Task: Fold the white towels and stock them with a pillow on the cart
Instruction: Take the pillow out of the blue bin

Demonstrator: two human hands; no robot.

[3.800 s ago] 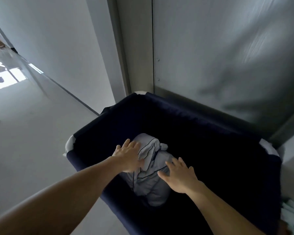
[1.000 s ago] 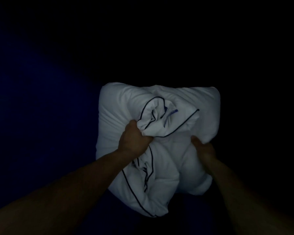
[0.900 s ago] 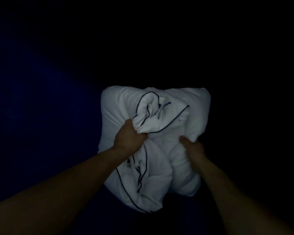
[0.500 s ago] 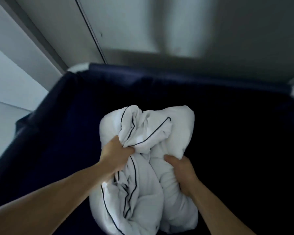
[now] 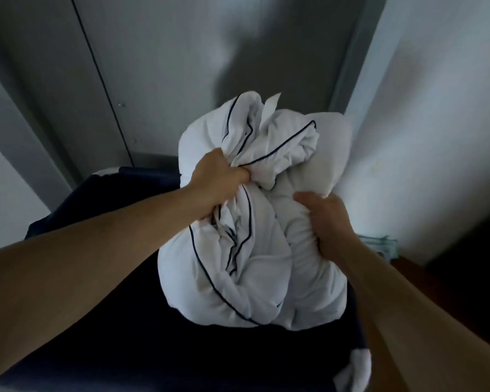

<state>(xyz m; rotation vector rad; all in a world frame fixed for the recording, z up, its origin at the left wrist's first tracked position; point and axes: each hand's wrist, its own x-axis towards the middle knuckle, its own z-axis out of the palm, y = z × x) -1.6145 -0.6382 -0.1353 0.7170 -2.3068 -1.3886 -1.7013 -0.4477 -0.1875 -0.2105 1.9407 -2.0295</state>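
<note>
A crumpled white pillow (image 5: 255,267) with thin dark piping hangs in the air above the dark navy fabric bin (image 5: 102,199). My left hand (image 5: 218,179) grips a bunched fold of its cover near the top. My right hand (image 5: 327,219) clutches the pillow's right side, fingers dug into the filling. A small white tag sticks up at the pillow's top edge. No folded towels are identifiable.
A grey metal door or panel (image 5: 159,69) stands close behind the bin, with a white wall (image 5: 436,108) to the right. A bit of white cloth (image 5: 357,369) lies at the bin's lower right. Pale green items (image 5: 385,244) and a brown surface show at right.
Both hands have lifted the pillow from deep inside the dark bin up above its rim and toward the right. The grips on it are unchanged.
</note>
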